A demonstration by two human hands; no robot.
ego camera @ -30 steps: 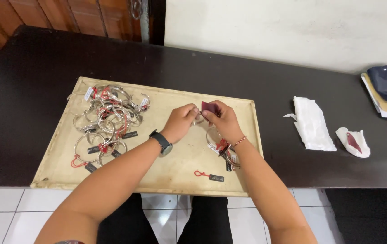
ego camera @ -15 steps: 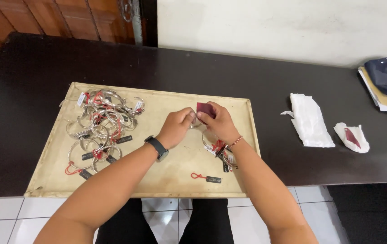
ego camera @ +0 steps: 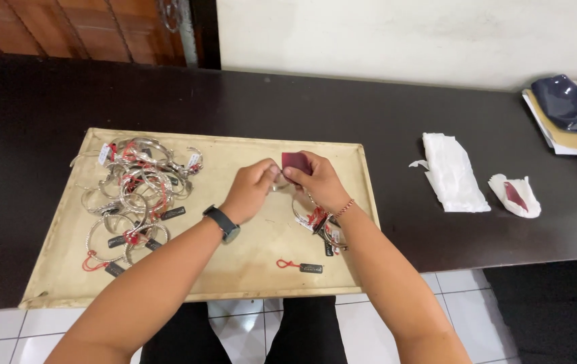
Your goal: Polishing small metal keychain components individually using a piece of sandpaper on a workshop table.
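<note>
Bangle (ego camera: 280, 189), a thin silver piece only partly showing, is sitting between the fingertips of both hands, which are staying where they were a second ago, so the same piece is still being worked. Beneath the fingers, the dark table (ego camera: 396, 128) is carrying the beige tray (ego camera: 234, 276), and neither is shifting. Well to the left of the fingers, the heap of tagged silver bangles (ego camera: 133, 195) is lying undisturbed, matching its earlier arrangement. Well to the right of the fingers, off the tray, a folded white cloth (ego camera: 453, 172) and a crumpled white cloth (ego camera: 514, 195) with a red scrap are resting apart from each other, unchanged. The left hand (ego camera: 251, 189) is closing its thumb and forefinger on the bangle from the left; the exact contact is too small to confirm. The right hand (ego camera: 319, 182) is keeping the maroon cloth (ego camera: 294, 160) pinched between thumb and fingers, pressing it toward the bangle, with the other fingers curled in. Just below the right fingers, beside the wrist, a small group of bangles (ego camera: 319, 222) is remaining in place. Further below the fingers, a loose black tag (ego camera: 305, 267) on a red cord is lying alone on the tray, unmoved.
</note>
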